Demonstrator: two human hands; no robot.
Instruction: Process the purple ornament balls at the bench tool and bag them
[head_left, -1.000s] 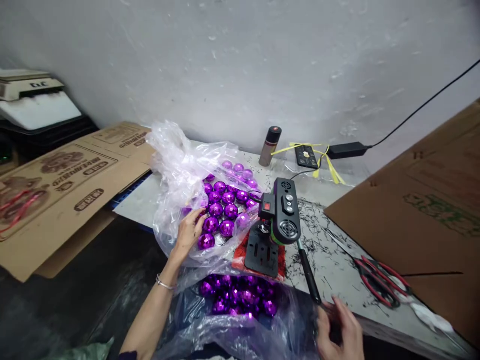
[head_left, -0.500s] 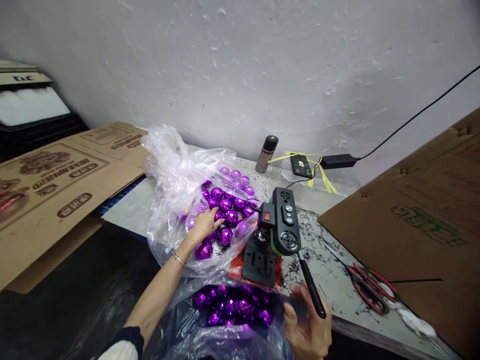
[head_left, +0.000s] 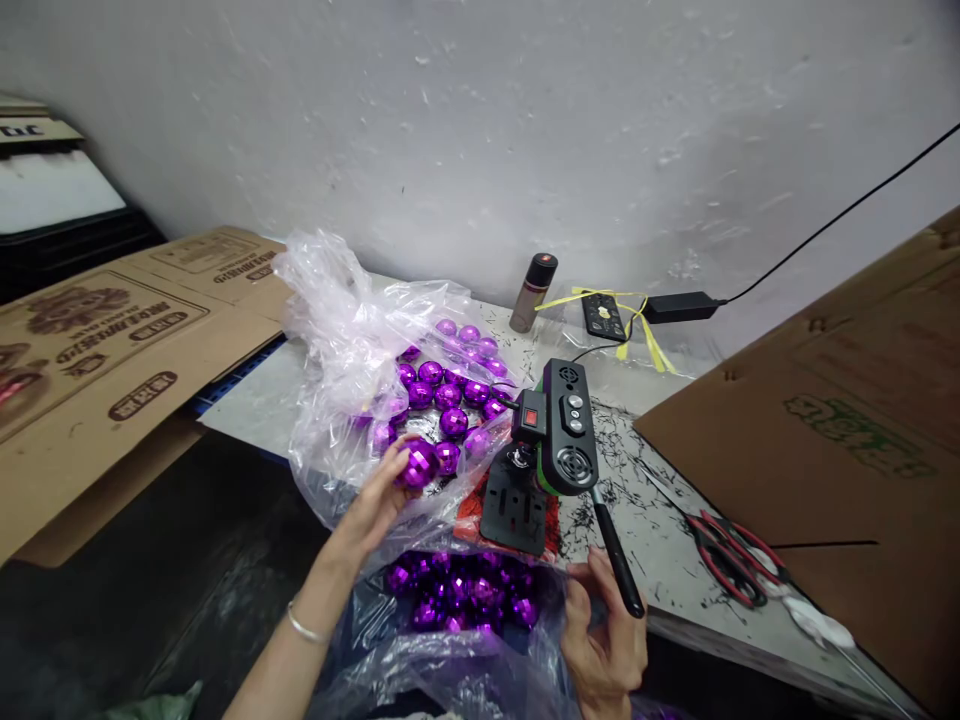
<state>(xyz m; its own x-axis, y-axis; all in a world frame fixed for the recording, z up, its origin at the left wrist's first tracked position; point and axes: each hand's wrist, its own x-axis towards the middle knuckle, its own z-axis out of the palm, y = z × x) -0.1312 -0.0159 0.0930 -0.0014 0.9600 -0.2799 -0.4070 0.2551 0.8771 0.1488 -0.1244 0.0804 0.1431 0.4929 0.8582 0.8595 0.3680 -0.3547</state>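
My left hand (head_left: pixel 379 505) grips a shiny purple faceted ball (head_left: pixel 418 464) between thumb and fingers, above a clear plastic bag (head_left: pixel 322 400) spread on the table. More purple balls (head_left: pixel 448 394) lie in and on that bag. My right hand (head_left: pixel 606 630) is at the table's front edge, its fingers loosely curled and apart from the thumb, with no object visible in them. The black lever handle (head_left: pixel 618 560) of a small press-like device (head_left: pixel 571 430) passes in front of its fingers; whether they touch is unclear. Below, a second plastic bag (head_left: pixel 450 665) holds many purple balls (head_left: pixel 472 590).
Beside the device lie red-handled scissors (head_left: pixel 731 560). A dark-capped bottle (head_left: pixel 532 292) stands by the wall, near a black power adapter (head_left: pixel 681 307) and yellow ties (head_left: pixel 656 350). Cardboard boxes flank both sides, a flattened one (head_left: pixel 150 350) left and another (head_left: pixel 825 440) right. Black scraps litter the table (head_left: pixel 660 590).
My left hand has picked a purple ball from the pile and drawn it back toward me. My right hand stays by the lever handle. The view has shifted slightly.
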